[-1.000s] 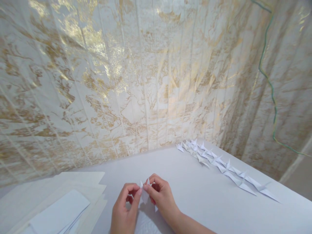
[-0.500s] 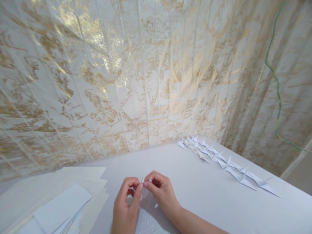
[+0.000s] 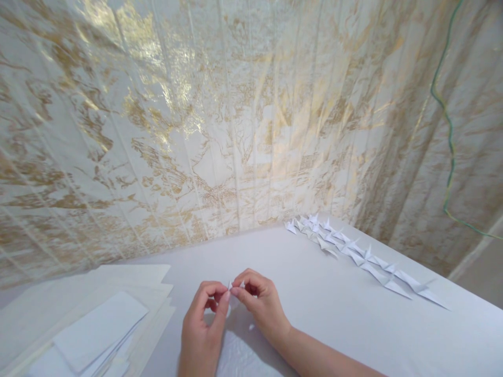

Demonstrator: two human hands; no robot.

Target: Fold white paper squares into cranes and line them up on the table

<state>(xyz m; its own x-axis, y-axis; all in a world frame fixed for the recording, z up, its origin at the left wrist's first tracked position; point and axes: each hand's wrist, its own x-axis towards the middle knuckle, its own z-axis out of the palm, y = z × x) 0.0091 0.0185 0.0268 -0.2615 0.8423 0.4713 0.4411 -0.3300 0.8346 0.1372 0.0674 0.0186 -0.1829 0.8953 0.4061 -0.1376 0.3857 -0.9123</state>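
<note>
Both of my hands meet over the near middle of the white table [image 3: 322, 314]. My left hand [image 3: 202, 330] and my right hand [image 3: 261, 306] pinch a small folded white paper piece [image 3: 231, 287] between thumbs and forefingers. Only its two little points show above my fingertips; the rest is hidden by my fingers. A row of several folded white paper pieces [image 3: 356, 254] lies on the table at the right, running from the wall toward me.
A stack of white and cream paper sheets [image 3: 98, 327] lies at the near left of the table. A wall with gold-veined marble covering [image 3: 220, 131] stands right behind the table. A green cord [image 3: 448, 141] hangs down the wall at the right.
My fingers have closed tighter on the small paper piece, so less of it shows than before. The view has tilted slightly; the row of folded pieces has not moved.
</note>
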